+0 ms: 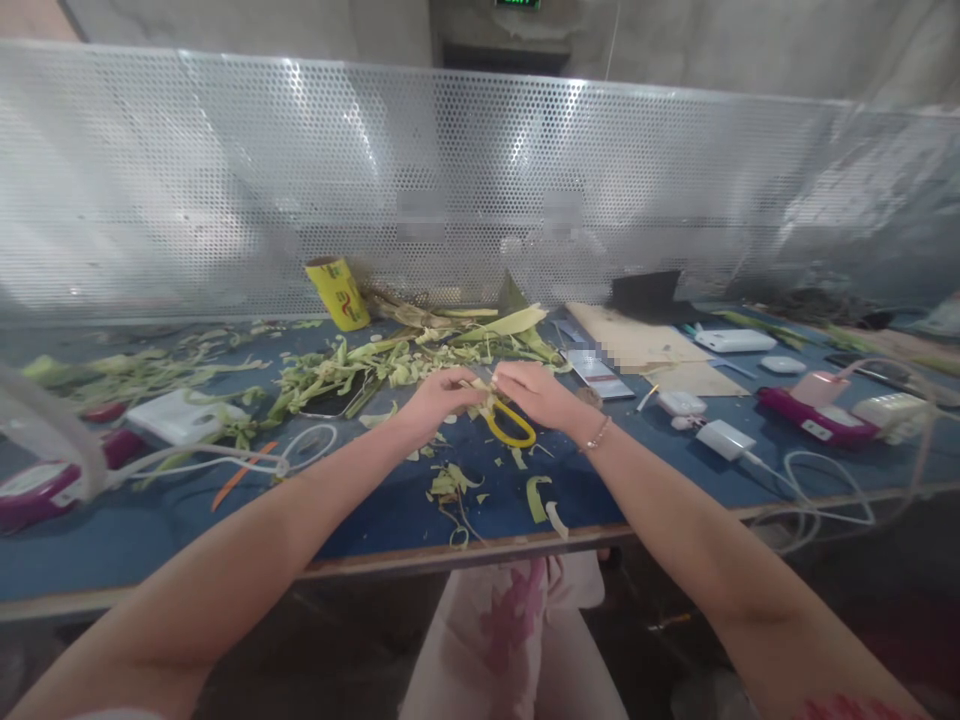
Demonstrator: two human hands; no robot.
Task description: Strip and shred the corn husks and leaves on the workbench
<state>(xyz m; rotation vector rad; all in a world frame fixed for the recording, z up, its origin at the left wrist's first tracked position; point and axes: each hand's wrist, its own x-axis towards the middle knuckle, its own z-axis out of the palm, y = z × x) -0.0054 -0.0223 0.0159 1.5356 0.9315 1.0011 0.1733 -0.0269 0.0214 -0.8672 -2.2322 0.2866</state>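
My left hand (444, 396) is closed, its thumb and fingers pinching a small pale plant piece (478, 384). Close beside it, my right hand (534, 392) is closed too, with fingers bent down at the same spot; what lies within them is hidden. Just under the hands show the yellow handles of a pair of scissors (517, 440); I cannot make out their blades. Pale green peelings (450, 482) are scattered on the blue table in front of the hands. Behind the hands spreads a heap of green leaf strips and stalks (390, 352).
A yellow tube (339, 294) leans by the perforated metal screen (480, 180). Cardboard (637, 338) and a phone-like flat thing (596, 372) lie to the right. Chargers, cables and purple power strips (817, 416) occupy both sides. An orange strip (244, 476) lies at left.
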